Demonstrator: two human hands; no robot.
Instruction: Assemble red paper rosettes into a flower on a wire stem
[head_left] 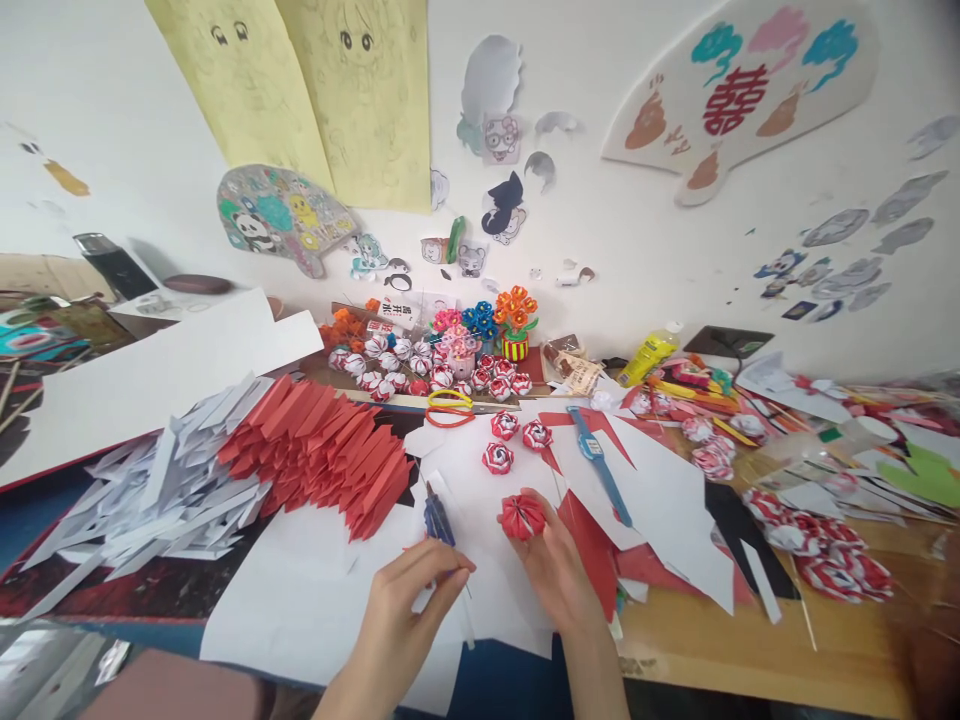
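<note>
My right hand (553,562) holds a red folded-paper flower (523,516), its pleated side facing me. Thumb and fingertips of my left hand (411,600) are pinched together to the left of that flower, apart from it. Whatever lies in the pinch is too small to make out. Just beyond my left fingers a dark blue glue gun (437,516) rests on white paper (322,590), nozzle pointing away. Past the held flower sit three red-and-white paper flowers, the nearest (497,459) by itself in front of the other two.
Left are piles of folded white strips (161,490) and red strips (322,450). A blue watch (591,450) lies on paper at right, near a yellow bottle (651,352). More paper flowers (832,555) lie far right and along the decorated wall (562,230).
</note>
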